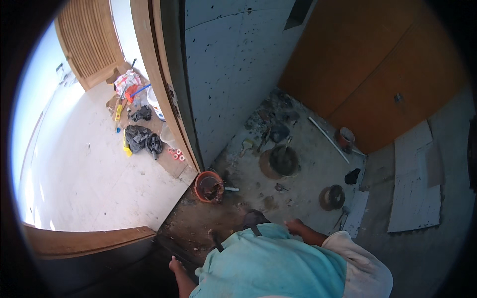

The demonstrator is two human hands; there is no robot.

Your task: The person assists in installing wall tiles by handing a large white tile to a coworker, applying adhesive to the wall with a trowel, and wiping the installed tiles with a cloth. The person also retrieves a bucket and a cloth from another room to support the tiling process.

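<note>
Left hand (175,264); right hand (294,227); grip: dim, cannot tell; orange bucket (198,187) by doorframe (158,64)

"What carries the things?"
"The floor (305,193): pale on the left, grey and stained on the right."
"And on the grey side?"
"An orange bucket (199,190) near the border, a large dark bucket (271,168) farther in, a smaller round container (325,199) to its right, a long white strip (329,140) and a black bundle (352,176)."
"The pale side?"
"Black plastic bags (137,137) beside a yellow object (126,148)."
</note>
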